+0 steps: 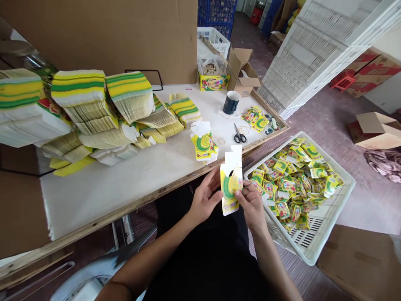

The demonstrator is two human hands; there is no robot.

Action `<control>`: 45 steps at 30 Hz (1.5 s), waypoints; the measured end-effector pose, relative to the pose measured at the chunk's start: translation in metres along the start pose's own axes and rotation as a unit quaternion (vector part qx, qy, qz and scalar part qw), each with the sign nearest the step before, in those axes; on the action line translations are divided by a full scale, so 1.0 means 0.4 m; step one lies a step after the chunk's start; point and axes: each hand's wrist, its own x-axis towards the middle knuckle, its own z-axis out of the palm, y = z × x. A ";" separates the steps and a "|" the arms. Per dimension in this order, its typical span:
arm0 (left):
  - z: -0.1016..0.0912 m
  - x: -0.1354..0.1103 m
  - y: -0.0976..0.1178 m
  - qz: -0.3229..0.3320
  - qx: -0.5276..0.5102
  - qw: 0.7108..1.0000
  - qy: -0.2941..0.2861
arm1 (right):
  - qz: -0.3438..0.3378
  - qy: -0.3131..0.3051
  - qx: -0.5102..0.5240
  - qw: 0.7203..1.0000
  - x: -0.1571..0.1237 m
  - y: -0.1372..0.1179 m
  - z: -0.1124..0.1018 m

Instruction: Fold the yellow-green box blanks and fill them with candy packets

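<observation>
A flattened small carton [230, 188], yellow and green with white flaps at its top, is held upright over my lap, just off the table's front edge. My right hand [252, 205] pinches its lower right side, thumb on the printed face. At the carton's left edge is my left hand [205, 198], its thumb against the edge and its fingers curled partly behind. Just beyond, on the table, lies a small stack of similar flat cartons [203, 146].
Bundled flat cartons [84, 96] are piled on the table [125, 184] at left. Scissors [239, 134], a dark mug [232, 103] and folded packets [255, 118] lie toward the right. A white crate [338, 205] of small folded boxes stands beside my right arm, near stacked white crates [307, 54].
</observation>
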 end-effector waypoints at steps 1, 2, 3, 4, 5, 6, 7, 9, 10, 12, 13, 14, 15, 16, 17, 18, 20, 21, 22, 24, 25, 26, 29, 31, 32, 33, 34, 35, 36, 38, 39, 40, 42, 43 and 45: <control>0.001 0.010 0.003 -0.072 -0.071 0.995 -0.019 | 0.008 -0.010 0.004 1.000 -0.004 0.002 0.006; 0.001 0.019 0.004 -0.129 -0.125 0.983 -0.043 | 0.016 -0.017 0.009 1.000 -0.008 0.005 0.010; 0.002 0.026 0.003 -0.171 -0.163 0.970 -0.065 | 0.021 -0.023 0.013 0.999 -0.010 0.008 0.013; 0.004 0.031 0.001 -0.197 -0.188 0.959 -0.082 | 0.023 -0.027 0.017 0.999 -0.012 0.011 0.014; 0.005 0.034 -0.002 -0.207 -0.204 0.952 -0.093 | 0.020 -0.028 0.020 0.999 -0.013 0.015 0.013; 0.007 0.034 -0.005 -0.207 -0.213 0.950 -0.097 | 0.013 -0.024 0.021 0.999 -0.014 0.019 0.011; 0.009 0.034 -0.008 -0.202 -0.217 0.950 -0.099 | 0.003 -0.017 0.015 1.000 -0.014 0.022 0.008; 0.013 0.030 -0.013 -0.194 -0.218 0.952 -0.091 | -0.023 0.005 -0.021 0.999 -0.015 0.029 0.003; 0.015 0.028 -0.014 -0.190 -0.218 0.953 -0.089 | -0.034 0.010 -0.044 0.998 -0.015 0.032 0.002; 0.016 0.026 -0.013 -0.185 -0.219 0.953 -0.098 | -0.039 -0.001 -0.071 0.997 -0.016 0.036 0.005; 0.015 0.025 -0.011 -0.185 -0.220 0.952 -0.108 | -0.036 -0.013 -0.070 0.997 -0.017 0.036 0.008; 0.014 0.025 -0.009 -0.187 -0.221 0.950 -0.116 | -0.029 -0.024 -0.062 0.997 -0.017 0.036 0.013; 0.013 0.025 -0.008 -0.191 -0.222 0.948 -0.120 | -0.023 -0.030 -0.056 0.998 -0.017 0.035 0.017; 0.011 0.025 -0.006 -0.196 -0.222 0.948 -0.119 | -0.020 -0.032 -0.056 0.998 -0.017 0.033 0.021; 0.010 0.025 -0.005 -0.199 -0.222 0.948 -0.112 | -0.020 -0.029 -0.063 0.997 -0.017 0.031 0.023; 0.009 0.025 -0.004 -0.202 -0.220 0.949 -0.103 | -0.022 -0.027 -0.076 0.997 -0.017 0.028 0.023; 0.009 0.025 -0.003 -0.206 -0.213 0.951 -0.083 | -0.028 -0.032 -0.103 0.994 -0.018 0.022 0.017; 0.010 0.025 -0.003 -0.209 -0.210 0.952 -0.075 | -0.030 -0.041 -0.114 0.992 -0.019 0.019 0.012; 0.011 0.025 -0.004 -0.215 -0.208 0.952 -0.069 | -0.032 -0.050 -0.125 0.990 -0.020 0.017 0.006; 0.014 0.023 -0.008 -0.228 -0.206 0.950 -0.058 | -0.037 -0.063 -0.153 0.985 -0.021 0.014 -0.007; 0.015 0.021 -0.012 -0.233 -0.205 0.949 -0.052 | -0.041 -0.062 -0.175 0.982 -0.022 0.014 -0.012; 0.016 0.020 -0.017 -0.238 -0.200 0.950 -0.043 | -0.046 -0.057 -0.198 0.977 -0.021 0.014 -0.016; 0.017 0.016 -0.037 -0.246 -0.167 0.955 -0.010 | -0.061 -0.037 -0.248 0.966 -0.018 0.020 -0.020; 0.017 0.016 -0.049 -0.243 -0.139 0.960 0.008 | -0.075 -0.024 -0.259 0.963 -0.016 0.024 -0.018; 0.018 0.017 -0.053 -0.240 -0.127 0.962 0.011 | -0.083 -0.019 -0.263 0.961 -0.015 0.027 -0.017; 0.019 0.018 -0.056 -0.236 -0.114 0.965 0.011 | -0.090 -0.011 -0.269 0.959 -0.015 0.029 -0.017; 0.020 0.018 -0.056 -0.231 -0.098 0.968 0.009 | -0.096 -0.002 -0.276 0.956 -0.015 0.032 -0.018; 0.022 0.018 -0.056 -0.222 -0.079 0.972 0.010 | -0.101 0.007 -0.284 0.954 -0.014 0.036 -0.020; 0.024 0.018 -0.055 -0.209 -0.056 0.976 0.015 | -0.105 0.015 -0.293 0.950 -0.014 0.040 -0.023; 0.028 0.013 -0.052 -0.175 -0.005 0.984 0.033 | -0.120 0.034 -0.318 0.940 -0.012 0.049 -0.032; 0.030 0.009 -0.052 -0.162 0.017 0.986 0.042 | -0.127 0.041 -0.328 0.935 -0.010 0.054 -0.036; 0.031 0.005 -0.051 -0.156 0.033 0.986 0.049 | -0.134 0.048 -0.334 0.932 -0.008 0.059 -0.041; 0.032 -0.002 -0.050 -0.159 0.045 0.985 0.053 | -0.145 0.063 -0.325 0.932 -0.004 0.065 -0.049; 0.031 -0.004 -0.049 -0.164 0.043 0.984 0.050 | -0.151 0.067 -0.310 0.936 -0.003 0.066 -0.053; 0.028 -0.005 -0.043 -0.174 0.028 0.984 0.026 | -0.164 0.059 -0.272 0.947 -0.001 0.064 -0.063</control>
